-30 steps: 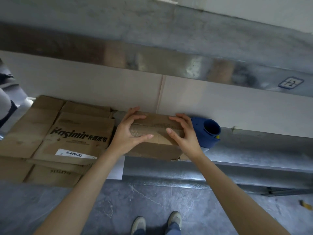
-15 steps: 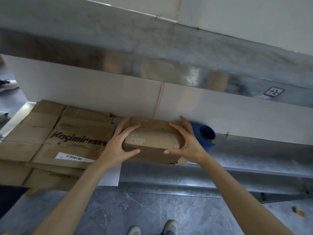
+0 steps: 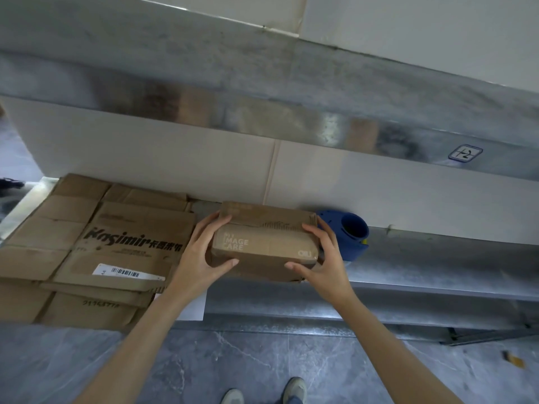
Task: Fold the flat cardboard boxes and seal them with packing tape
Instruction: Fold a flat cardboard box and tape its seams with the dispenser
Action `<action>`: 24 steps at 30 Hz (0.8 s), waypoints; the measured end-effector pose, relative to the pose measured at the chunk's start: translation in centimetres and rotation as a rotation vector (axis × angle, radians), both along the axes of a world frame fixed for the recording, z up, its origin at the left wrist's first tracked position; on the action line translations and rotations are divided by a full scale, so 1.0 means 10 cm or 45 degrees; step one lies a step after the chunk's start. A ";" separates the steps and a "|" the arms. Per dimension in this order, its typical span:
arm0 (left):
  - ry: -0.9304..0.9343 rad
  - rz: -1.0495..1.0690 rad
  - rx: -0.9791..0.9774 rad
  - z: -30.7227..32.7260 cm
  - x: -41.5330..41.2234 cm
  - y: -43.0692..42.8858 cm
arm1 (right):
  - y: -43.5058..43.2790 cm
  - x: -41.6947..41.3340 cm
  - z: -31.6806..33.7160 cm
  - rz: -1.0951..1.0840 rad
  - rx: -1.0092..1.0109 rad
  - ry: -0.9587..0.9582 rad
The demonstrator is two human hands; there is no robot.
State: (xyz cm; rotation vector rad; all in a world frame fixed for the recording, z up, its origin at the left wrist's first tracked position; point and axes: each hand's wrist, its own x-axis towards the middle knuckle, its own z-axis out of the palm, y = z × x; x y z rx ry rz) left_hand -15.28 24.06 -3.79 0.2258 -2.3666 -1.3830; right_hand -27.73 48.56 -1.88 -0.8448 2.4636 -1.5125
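A small folded brown cardboard box (image 3: 264, 243), printed "IMAGE CARE", sits on the steel table (image 3: 423, 266) against the white wall panel. My left hand (image 3: 201, 258) grips its left end, thumb on the front face and fingers over the top. Its right end is held by my right hand (image 3: 326, 263) in the same way. A blue packing tape dispenser (image 3: 348, 233) stands just behind and to the right of the box, partly hidden by my right hand. Flat cardboard boxes (image 3: 96, 252) lie stacked to the left.
A white sheet of paper (image 3: 192, 307) hangs over the table's front edge under the stack. The white wall panel (image 3: 408, 199) runs close behind the box. Below the table edge is grey floor with my shoes (image 3: 262, 392). A small orange scrap (image 3: 513, 360) lies on the floor at right.
Both hands have shifted from pressing the top flaps to gripping the box's two ends. The box's front face now shows.
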 end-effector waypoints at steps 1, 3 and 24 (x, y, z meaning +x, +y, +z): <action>0.000 -0.004 0.003 0.01 0.00 0.00 | 0.01 0.00 0.00 -0.002 -0.012 -0.021; -0.005 0.004 0.034 0.00 0.01 0.00 | 0.03 0.01 0.00 -0.007 -0.037 -0.051; -0.202 0.248 0.339 -0.12 0.28 0.05 | 0.17 0.20 -0.13 -0.102 -0.053 -0.321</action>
